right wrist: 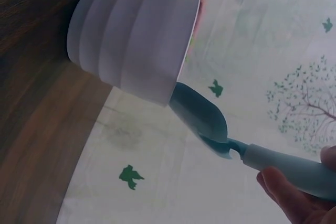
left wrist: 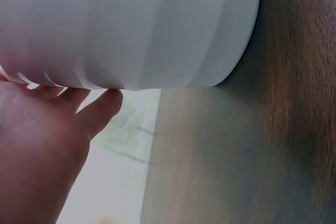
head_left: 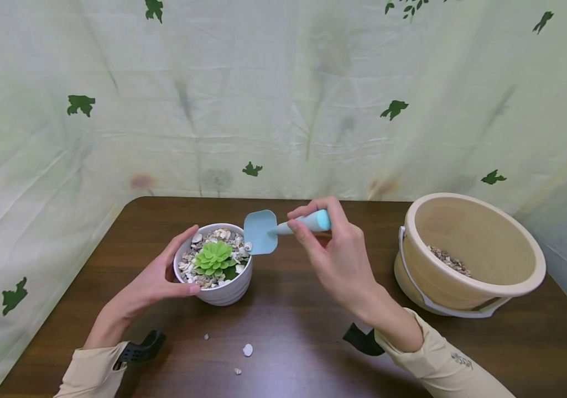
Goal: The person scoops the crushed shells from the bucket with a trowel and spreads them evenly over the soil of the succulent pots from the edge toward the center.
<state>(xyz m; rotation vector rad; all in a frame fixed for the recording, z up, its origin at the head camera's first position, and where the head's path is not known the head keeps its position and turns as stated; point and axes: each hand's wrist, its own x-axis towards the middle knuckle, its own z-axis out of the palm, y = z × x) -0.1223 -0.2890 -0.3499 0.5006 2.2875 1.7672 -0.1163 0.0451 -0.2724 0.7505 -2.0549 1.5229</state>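
Observation:
A white ribbed flowerpot (head_left: 225, 294) stands on the table, holding a green succulent (head_left: 213, 257) ringed by pale pebbles and shells. My left hand (head_left: 151, 279) grips the pot from its left side, thumb at the front of the rim and fingers on the far side; the left wrist view shows fingertips against the pot's wall (left wrist: 142, 30). Between the fingers and thumb of my right hand (head_left: 340, 257) is the handle of a light blue trowel (head_left: 261, 232). Its blade tip meets the pot's right rim, with a few pebbles at the tip. In the right wrist view the trowel (right wrist: 202, 114) tilts toward the pot (right wrist: 136, 40).
At the right stands a beige bucket (head_left: 467, 293) with a lowered handle and some gravel (head_left: 450, 261) inside. Several loose pebbles, one a white pebble (head_left: 248, 350), lie on the brown table (head_left: 293, 326) before the pot. A leaf-patterned cloth (head_left: 283, 110) hangs behind.

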